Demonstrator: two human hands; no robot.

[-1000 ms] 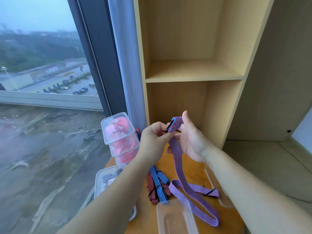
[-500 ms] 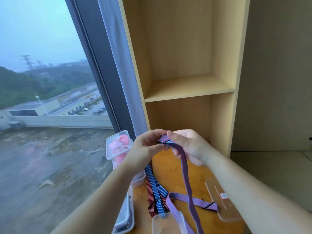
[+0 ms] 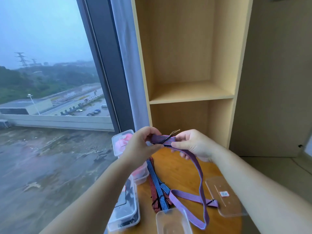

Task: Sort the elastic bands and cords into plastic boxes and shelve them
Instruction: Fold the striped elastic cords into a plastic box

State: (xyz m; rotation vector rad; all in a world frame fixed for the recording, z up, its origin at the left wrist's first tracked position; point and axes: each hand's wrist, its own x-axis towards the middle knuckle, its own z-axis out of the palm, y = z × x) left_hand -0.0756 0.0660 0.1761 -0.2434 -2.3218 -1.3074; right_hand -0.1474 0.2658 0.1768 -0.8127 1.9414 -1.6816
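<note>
left hand [image 3: 141,146], right hand [image 3: 194,146] both pinching purple band [image 3: 185,197], front box [image 3: 168,223] cut off

A tall window [image 3: 50,81] gives grey daylight beside a pale wooden shelf unit [image 3: 190,93].

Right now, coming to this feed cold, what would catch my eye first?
First the purple striped band at centre, pinched between the left hand and the right hand above the wooden table. Its loop trails down to the table beside the clear box at the near edge. Next come the tall shelf unit behind the hands and the big window filling the left side.
</note>
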